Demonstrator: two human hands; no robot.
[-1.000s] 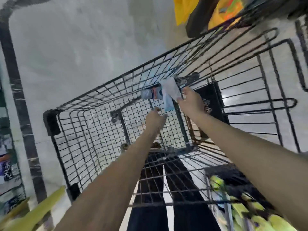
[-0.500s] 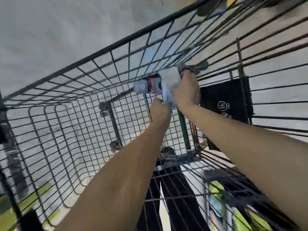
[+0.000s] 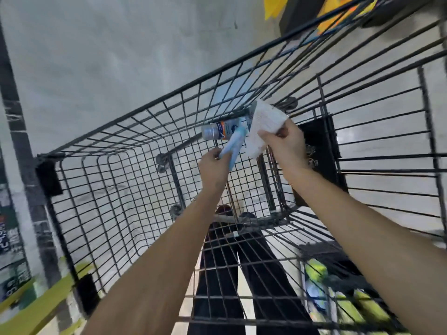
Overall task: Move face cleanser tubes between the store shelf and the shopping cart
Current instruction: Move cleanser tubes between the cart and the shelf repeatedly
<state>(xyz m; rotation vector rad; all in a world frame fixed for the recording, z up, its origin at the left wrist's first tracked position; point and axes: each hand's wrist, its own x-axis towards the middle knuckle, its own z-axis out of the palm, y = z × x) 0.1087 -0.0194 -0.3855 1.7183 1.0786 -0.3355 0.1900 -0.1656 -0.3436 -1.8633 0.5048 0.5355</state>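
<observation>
1. Where both bare forearms reach down into the black wire-mesh shopping cart, the hands meet near its far end wall; the grey polished floor shows through the mesh.
2. Left hand — fingers curled around the lower end of a pale blue, soft-sided cleanser tube; the tube slants up and to the right from the grip, its upper end overlapping the tube listed next.
3. Silver-capped tube with an orange and dark blue label — lying roughly level against the cart's far wall, cap pointing left; its right end is hidden behind the other packs; whether either hand holds it cannot be told.
4. Right hand — fingers bent, thumb and fingertips pinching a flat white pack with fine print; the pack stands above the hand, tilted, its lower corner just beside the pale blue tube.
5. Black flat panel with small white markings — outside the mesh, behind the right hand.
6. Person's dark trouser legs — seen through the cart's near mesh.
7. Yellow-green packaged goods, blurred — lower right, beside the right forearm.
8. Yellow and orange items — top edge, beyond the cart.
</observation>
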